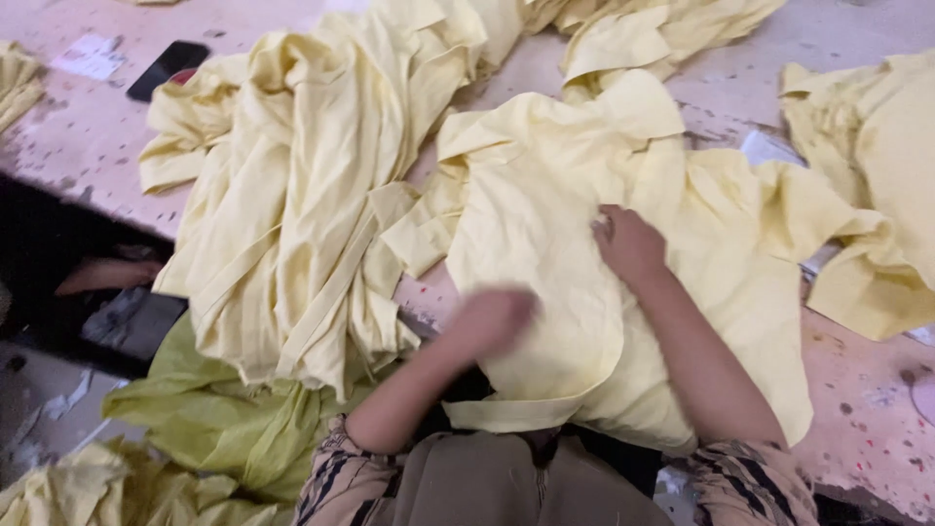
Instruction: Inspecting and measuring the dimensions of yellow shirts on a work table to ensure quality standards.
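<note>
Near the middle of the frame, I see a pale yellow shirt piece (545, 224) spread flat on the pink table (78, 146). Both of my hands are on it. My right hand (628, 244) lies on the cloth, just right of the middle. Its fingers are curled and they press down on the cloth, but I cannot tell if they pinch any of it. My left hand (492, 319) is lower, by the left edge of the same piece. It is blurry. It looks closed like a fist, but I cannot tell if it grips the cloth.

At the left of the frame a big heap of yellow cloth (292, 195) hangs over the table edge. Under it, at the lower left, lies a greener bundle (214, 409). More yellow pieces (877, 156) sit at the right side, well apart from my hands. At the upper left a black phone (168, 68) rests on the table, near a small white paper (90, 56). At the far left, in the dark gap below the table, I see part of another person's foot (107, 276).
</note>
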